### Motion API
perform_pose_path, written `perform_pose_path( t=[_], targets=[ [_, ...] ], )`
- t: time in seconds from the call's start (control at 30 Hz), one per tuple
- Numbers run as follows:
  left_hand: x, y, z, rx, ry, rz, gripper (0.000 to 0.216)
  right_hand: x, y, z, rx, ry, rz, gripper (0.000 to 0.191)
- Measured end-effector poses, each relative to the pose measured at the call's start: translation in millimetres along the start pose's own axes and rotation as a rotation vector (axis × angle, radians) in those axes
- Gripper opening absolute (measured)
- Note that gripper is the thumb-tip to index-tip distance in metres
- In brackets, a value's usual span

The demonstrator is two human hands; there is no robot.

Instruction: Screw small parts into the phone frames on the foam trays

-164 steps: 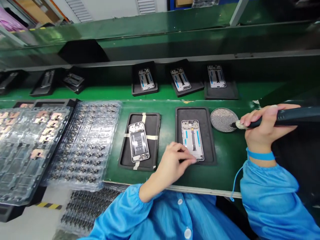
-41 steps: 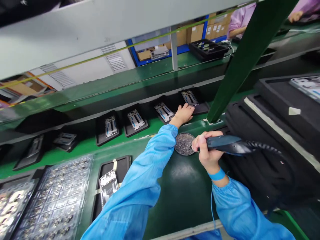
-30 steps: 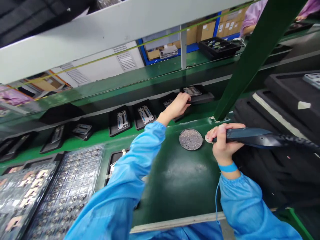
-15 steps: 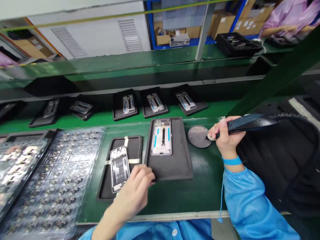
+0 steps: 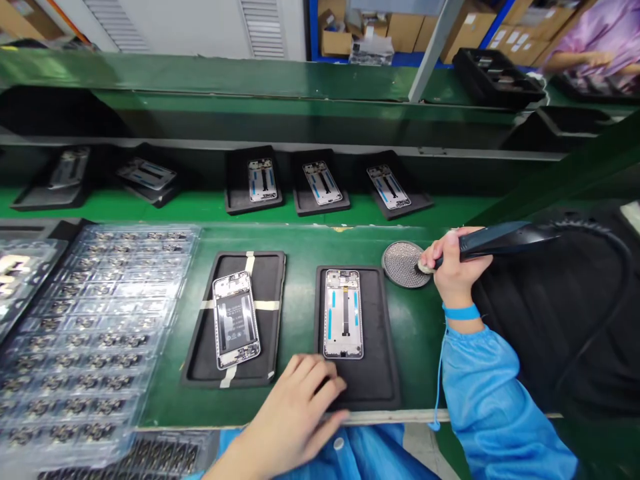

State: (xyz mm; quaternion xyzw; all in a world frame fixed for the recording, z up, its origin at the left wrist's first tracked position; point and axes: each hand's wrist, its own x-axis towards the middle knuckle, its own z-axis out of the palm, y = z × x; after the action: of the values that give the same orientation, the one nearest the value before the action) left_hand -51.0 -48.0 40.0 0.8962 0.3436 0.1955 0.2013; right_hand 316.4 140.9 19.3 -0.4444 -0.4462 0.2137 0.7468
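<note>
Head view: the right grip [image 5: 455,270] is clamped around a black electric screwdriver [image 5: 493,240], its tip just beside a round, studded screw dish [image 5: 403,265]. The left grip [image 5: 295,413] lies open, fingers apart on a black foam tray [image 5: 375,373] holding a phone frame [image 5: 343,313]; left of that tray, a taped tray [image 5: 265,280] holds a battery-backed frame [image 5: 236,320].

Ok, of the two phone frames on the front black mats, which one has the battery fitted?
The left phone frame, on the taped black mat: a labelled battery fills its middle. The right phone frame shows only blue strips and a dark central strip.
</note>
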Motion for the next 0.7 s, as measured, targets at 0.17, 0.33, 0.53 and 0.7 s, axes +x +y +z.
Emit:
perform_pose_path(
  t=[0.17, 0.33, 0.53, 0.7],
  targets=[
    [77.1, -51.7, -19.7, 0.141, 0.088, -0.143, 0.032, -1.2, -6.8, 0.2, 0.001, -0.03, 0.011, 0.061],
    [129.3, -94.8, -13.1, 0.184, -0.066, -0.369, 0.053, -3.1, -12.0, 4.1, -0.002, -0.062, 0.045, 0.063],
    [130.1, -98.2, -3.2, 0.072, -0.101, -0.377, 0.057, -7.8, -30.7, 6.6, 0.021, -0.002, 0.0, 0.057],
    [132.3, -96.2, 3.4, -0.034, -0.079, -0.385, 0.058, -24.4, -63.0, 24.4, 0.136, -0.011, -0.006, 0.049]
  ],
)
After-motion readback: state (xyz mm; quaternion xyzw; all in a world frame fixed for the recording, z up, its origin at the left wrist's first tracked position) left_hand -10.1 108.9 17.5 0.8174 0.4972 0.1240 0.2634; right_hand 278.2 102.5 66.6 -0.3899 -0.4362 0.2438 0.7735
